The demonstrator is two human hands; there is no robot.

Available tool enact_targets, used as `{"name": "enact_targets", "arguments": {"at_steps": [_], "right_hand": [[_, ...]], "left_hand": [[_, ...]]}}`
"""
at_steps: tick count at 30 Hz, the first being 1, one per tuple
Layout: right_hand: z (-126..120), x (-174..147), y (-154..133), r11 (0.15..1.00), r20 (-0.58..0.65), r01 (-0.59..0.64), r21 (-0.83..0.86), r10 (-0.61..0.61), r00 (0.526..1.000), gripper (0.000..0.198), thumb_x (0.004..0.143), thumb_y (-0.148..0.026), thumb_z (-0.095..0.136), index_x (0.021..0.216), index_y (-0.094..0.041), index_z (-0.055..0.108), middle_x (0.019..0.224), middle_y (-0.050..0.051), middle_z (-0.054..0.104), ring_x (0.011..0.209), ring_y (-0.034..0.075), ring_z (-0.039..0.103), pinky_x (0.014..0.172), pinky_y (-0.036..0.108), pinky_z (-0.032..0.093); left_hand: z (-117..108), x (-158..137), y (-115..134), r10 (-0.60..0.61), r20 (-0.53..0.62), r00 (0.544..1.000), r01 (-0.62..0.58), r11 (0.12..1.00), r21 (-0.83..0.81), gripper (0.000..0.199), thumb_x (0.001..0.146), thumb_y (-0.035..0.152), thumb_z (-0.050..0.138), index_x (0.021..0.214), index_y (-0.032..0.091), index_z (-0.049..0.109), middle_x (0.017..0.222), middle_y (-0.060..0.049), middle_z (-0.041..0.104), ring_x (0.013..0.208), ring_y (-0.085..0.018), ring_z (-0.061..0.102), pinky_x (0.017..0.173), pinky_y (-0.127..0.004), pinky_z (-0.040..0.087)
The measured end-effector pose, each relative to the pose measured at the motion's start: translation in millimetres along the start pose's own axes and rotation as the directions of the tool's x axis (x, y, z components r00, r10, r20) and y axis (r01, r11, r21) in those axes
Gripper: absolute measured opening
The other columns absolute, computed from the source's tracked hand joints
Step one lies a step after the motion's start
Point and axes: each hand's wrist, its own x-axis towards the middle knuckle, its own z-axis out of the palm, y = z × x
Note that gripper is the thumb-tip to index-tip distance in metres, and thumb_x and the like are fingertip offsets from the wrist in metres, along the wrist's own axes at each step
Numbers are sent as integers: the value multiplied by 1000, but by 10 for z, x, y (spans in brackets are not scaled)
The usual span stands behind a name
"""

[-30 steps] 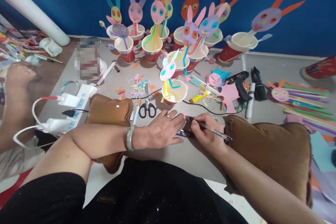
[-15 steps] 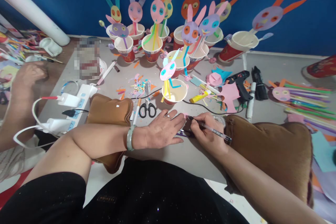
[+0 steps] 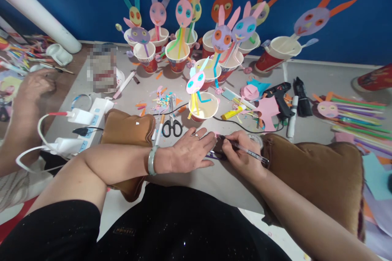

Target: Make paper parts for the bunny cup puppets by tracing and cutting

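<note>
Pen [image 3: 252, 154] sits near the centre of the frame, just right of your left hand, its rear end slanting toward the lower right. Your right hand [image 3: 245, 159] pinches it between thumb and fingers close to the writing end, a low hold that probably gives you fine control. Whether the point is touching anything is too hard to tell.

Your left hand [image 3: 190, 154] lies palm down with the fingers loosely spread, pinching nothing that shows; it seems laid flat there to steady what is beneath. Between your two hands lies a dark flat piece [image 3: 219, 147], mostly covered, so you can't tell what it is.

Your left forearm crosses the brown cushion [image 3: 128, 130] at left of centre, perhaps for support, while the larger cushion [image 3: 318, 179] at the right lies alongside your right forearm. Scissors [image 3: 172, 128] lie just beyond your left hand, handles toward you, which would make them easy to pick up. Past your fingers, a paper cup [image 3: 211, 107] holds a pink-faced paper figure [image 3: 195, 83], probably using the cup as its stand. At the far left of the frame, a co-worker's hand [image 3: 38, 83] is well apart from yours.
</note>
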Motion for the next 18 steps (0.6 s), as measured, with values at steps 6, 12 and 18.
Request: {"name": "enact_targets", "arguments": {"at_steps": [6,12,18], "right_hand": [[3,-1,3,999,-8,3,-33,-3,1000,14,90,-33,54,79,-25,54,62,1,63,53,18,57,54,33,47],[16,-10,6,999,-60,15,-49,-18,998,16,91,-37,53,81,-24,56,64,2,65,54,19,60,56,32,48],[12,-2,3,998,-40,14,-59,-17,999,16,91,-37,54,82,-24,56,64,2,65,55,19,61,56,32,49]], "left_hand": [[0,1,2,-1,-1,1000,1,1000,-3,58,104,55,43,137,8,55,145,-18,55,124,-32,48,96,-45,36],[-12,1,2,3,6,1000,-3,1000,4,60,104,54,43,139,7,54,146,-18,54,125,-32,47,97,-45,35],[-14,-3,1,2,15,1000,-3,1000,8,60,104,55,43,140,8,54,146,-19,53,125,-32,47,97,-44,35]]}}
